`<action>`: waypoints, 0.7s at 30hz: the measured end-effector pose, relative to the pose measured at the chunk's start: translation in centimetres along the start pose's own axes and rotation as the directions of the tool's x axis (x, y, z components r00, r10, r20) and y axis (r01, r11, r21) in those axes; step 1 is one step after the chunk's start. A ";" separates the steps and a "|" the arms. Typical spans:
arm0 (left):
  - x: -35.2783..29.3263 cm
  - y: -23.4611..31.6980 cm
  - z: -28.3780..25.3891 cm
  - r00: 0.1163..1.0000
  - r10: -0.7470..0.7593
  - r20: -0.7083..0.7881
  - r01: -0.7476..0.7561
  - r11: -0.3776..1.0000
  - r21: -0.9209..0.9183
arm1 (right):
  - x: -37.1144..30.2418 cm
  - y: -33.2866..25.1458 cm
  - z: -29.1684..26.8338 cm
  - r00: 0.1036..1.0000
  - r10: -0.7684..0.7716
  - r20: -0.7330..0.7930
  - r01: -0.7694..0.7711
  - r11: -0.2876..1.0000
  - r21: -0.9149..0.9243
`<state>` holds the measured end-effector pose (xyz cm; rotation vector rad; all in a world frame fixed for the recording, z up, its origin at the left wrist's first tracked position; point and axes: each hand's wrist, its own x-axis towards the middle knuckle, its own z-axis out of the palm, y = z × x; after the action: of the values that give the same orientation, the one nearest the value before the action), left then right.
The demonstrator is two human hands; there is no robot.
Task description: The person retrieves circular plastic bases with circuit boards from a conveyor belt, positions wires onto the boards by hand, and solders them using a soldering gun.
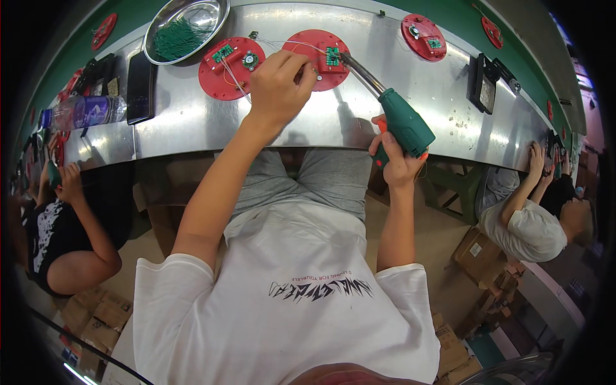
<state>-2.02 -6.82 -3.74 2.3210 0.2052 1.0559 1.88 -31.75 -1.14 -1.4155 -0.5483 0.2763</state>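
Head view: soldering step in hand, I'd judge. Right hand (396,160) is wrapped tight around the grip of a green soldering gun (405,123), fingers fully closed on it. Left hand (280,86) sits at 12 o'clock on the steel bench (417,90), fingers pinched together over the red disc (317,51); it looks to be holding a thin wire against the disc, but what exactly is in the pinch I can't tell.

Gun's long axis runs from about 4 o'clock (handle, off the bench edge) to 10 o'clock (metal barrel). Tip points up-left and lands at the small green circuit board (332,56) on that disc, just right of the left fingertips. Whether the tip touches the board is too small to tell.

Second red disc (231,67) with its own board lies just left, at 11 o'clock. Steel bowl of green wire bits (185,29) beyond it, further toward 11.

Next move, my read: needs a steady tip on the pad and the wire held dead still; fingertips are near the hot barrel, so little margin.

Other people work at both ends of the bench, well apart.
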 end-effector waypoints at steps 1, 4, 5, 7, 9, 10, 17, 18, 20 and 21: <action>-0.1 -0.1 -0.1 1.000 0.001 0.001 -0.001 1.000 -0.001 | 0.1 -0.4 0.5 0.999 0.007 -0.043 -0.005 0.999 0.039; -0.4 -0.2 -0.1 1.000 0.010 -0.004 -0.010 1.000 -0.012 | 0.2 -0.3 0.4 0.998 0.015 -0.066 -0.012 0.999 0.050; -0.4 -0.2 -0.1 0.999 0.033 -0.002 -0.033 0.999 0.000 | 0.2 -0.3 0.3 0.999 0.017 -0.046 -0.016 1.000 0.023; -0.3 -0.2 -0.1 0.998 0.055 0.001 -0.055 0.998 0.011 | 0.1 -0.3 0.4 0.998 0.026 -0.051 -0.025 1.000 0.015; -0.1 0.0 -0.2 0.999 0.048 0.016 -0.048 0.999 0.011 | 0.1 -0.4 0.5 0.998 0.034 -0.057 -0.034 0.999 0.008; -0.1 0.0 -0.3 0.999 0.048 0.016 -0.049 0.999 0.011 | 0.1 -0.3 0.6 0.997 0.038 -0.072 -0.036 0.999 0.028; 0.1 0.1 -0.2 0.999 0.022 0.028 -0.022 0.999 0.024 | 0.0 0.5 -0.2 0.999 -0.007 0.053 0.012 0.996 -0.084; 0.1 0.1 -0.1 0.999 0.006 0.032 -0.007 1.000 0.029 | 0.0 0.7 -0.4 0.999 -0.010 0.052 0.014 0.996 -0.084; 0.0 0.0 0.0 1.000 0.012 0.026 -0.013 0.999 0.040 | 0.1 0.6 -0.1 0.999 0.017 0.048 -0.012 0.995 -0.095; 0.0 -0.1 0.1 1.000 0.017 0.021 -0.018 0.999 0.051 | 0.1 0.7 -0.1 0.999 0.016 0.048 -0.011 0.996 -0.093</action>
<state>-2.01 -6.77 -3.85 2.3821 0.2068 1.0460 2.12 -31.63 -1.76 -1.5062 -0.5986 0.3000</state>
